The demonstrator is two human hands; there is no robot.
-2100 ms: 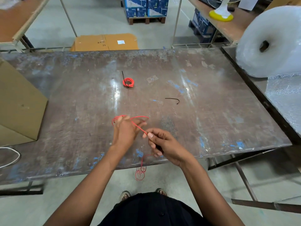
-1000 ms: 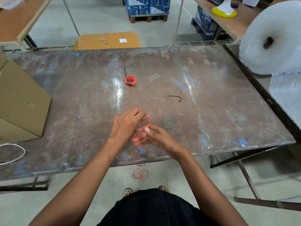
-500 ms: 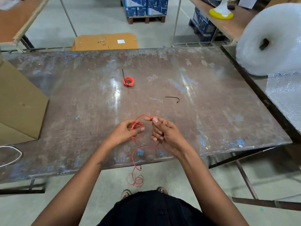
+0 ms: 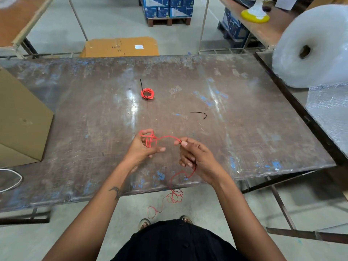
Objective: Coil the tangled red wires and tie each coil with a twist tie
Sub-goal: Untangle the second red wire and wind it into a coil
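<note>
My left hand (image 4: 144, 149) holds a few loops of thin red wire (image 4: 166, 137) above the near part of the metal table (image 4: 94, 119). My right hand (image 4: 195, 158) pinches the same wire between thumb and forefinger, a short span to the right. The wire runs through my right palm and hangs past the table's front edge in a loose tangle (image 4: 174, 196). A finished red coil (image 4: 147, 93), bound with a black twist tie, lies mid-table. A loose black twist tie (image 4: 199, 113) lies to its right.
A cardboard box (image 4: 20, 121) stands on the table's left side. A big bubble-wrap roll (image 4: 312, 46) sits on the neighbouring table at right. A white cable loop (image 4: 11, 179) lies at the near left edge. A flat carton (image 4: 120, 47) lies on the floor behind.
My hands have drawn apart, stretching a short span of wire between them. More loops sit in my left hand, and the hanging tangle has shifted rightwards below the table edge.
</note>
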